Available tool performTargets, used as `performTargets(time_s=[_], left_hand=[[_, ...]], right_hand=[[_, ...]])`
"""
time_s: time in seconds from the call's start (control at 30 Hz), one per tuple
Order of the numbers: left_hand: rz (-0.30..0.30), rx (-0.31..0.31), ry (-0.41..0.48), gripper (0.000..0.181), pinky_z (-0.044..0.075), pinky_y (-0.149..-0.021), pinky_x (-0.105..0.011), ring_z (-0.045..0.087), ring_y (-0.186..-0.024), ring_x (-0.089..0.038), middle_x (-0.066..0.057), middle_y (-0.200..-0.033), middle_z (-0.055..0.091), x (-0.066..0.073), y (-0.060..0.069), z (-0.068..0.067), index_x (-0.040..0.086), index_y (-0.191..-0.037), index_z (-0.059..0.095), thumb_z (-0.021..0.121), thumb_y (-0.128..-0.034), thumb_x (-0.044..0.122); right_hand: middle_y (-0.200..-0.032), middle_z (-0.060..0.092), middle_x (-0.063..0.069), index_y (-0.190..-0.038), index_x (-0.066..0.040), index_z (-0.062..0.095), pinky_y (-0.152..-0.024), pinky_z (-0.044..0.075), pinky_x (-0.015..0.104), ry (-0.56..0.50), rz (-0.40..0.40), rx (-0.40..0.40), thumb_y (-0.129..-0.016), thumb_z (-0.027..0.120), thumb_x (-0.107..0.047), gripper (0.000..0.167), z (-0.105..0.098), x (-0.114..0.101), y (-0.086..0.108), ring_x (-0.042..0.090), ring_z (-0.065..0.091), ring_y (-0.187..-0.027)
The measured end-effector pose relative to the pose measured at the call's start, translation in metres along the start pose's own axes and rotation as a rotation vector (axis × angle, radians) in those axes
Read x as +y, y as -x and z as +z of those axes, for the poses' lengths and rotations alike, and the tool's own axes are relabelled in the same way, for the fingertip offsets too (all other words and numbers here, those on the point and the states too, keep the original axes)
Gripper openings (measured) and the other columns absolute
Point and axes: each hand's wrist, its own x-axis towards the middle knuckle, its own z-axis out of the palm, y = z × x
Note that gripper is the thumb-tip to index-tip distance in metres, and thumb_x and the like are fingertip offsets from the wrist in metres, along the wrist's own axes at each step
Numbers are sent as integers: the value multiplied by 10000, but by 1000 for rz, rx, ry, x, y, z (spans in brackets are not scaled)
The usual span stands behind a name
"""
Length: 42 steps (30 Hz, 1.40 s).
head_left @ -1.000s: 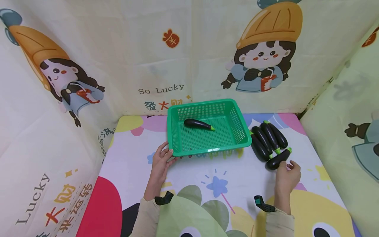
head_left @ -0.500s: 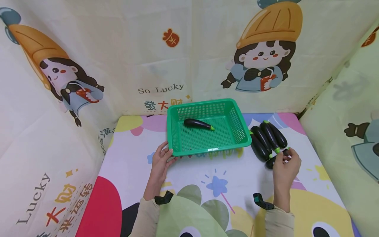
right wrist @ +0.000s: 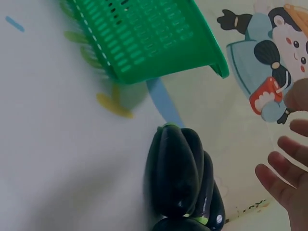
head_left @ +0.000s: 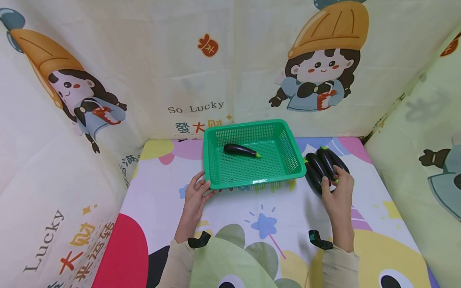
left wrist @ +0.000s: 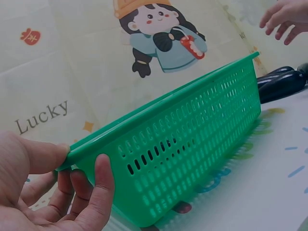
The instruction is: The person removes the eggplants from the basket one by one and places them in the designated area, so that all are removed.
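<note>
My left hand (head_left: 194,202) grips the front left corner of a green plastic basket (head_left: 255,185). In the left wrist view its thumb (left wrist: 45,156) lies on the rim, with the other fingers below. Inside the basket lies one dark eggplant (head_left: 239,150) with a green stem end. Several more eggplants (head_left: 314,176) lie side by side on the table right of the basket. Over their near end hovers my right hand (head_left: 340,204), fingers apart and holding nothing. It hides most of the nearest eggplant in the head view; the right wrist view shows part of that eggplant (right wrist: 180,224).
A patterned cloth covers the table (head_left: 234,216). Printed cloth walls (head_left: 248,80) stand behind the basket and on both sides. The basket's back edge is close to the back wall.
My right hand has left the nearest eggplant and moved up and slightly left, over the row, its fingers opening. The left hand and the basket stay in place.
</note>
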Motion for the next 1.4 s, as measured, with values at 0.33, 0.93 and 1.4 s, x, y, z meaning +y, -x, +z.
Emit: performTargets(time_s=[0.33,0.93,1.4], left_hand=[[0,-2,-13,597,629,-873,-323,700,-960,-121,-105,-1290,587,-2,-1,0,166,-1582,395,647,-1042,136],[-4,-1,21,583,631,-873,-333,700,-958,-125,-96,-1281,581,0,-1,-1,171,-1582,395,619,-1049,94],[-7,-3,16,590,630,-859,-316,696,-961,-126,-57,-1247,586,-1,-1,0,173,-1589,381,616,-1053,98]], right_hand=[[-1529,410,305,-1521,15,430,-1032,425,672,97,-158,-204,-1022,583,-122,540,-1,-12,-16,459,454,-1288],[-1605,352,269,-1591,-21,336,-1164,336,729,195,-263,-555,-1037,604,-283,668,9,-58,-63,477,329,-1482],[-1623,347,227,-1592,-47,353,-1209,317,679,159,-342,-729,-1054,600,-317,650,23,-93,-96,436,327,-1506]])
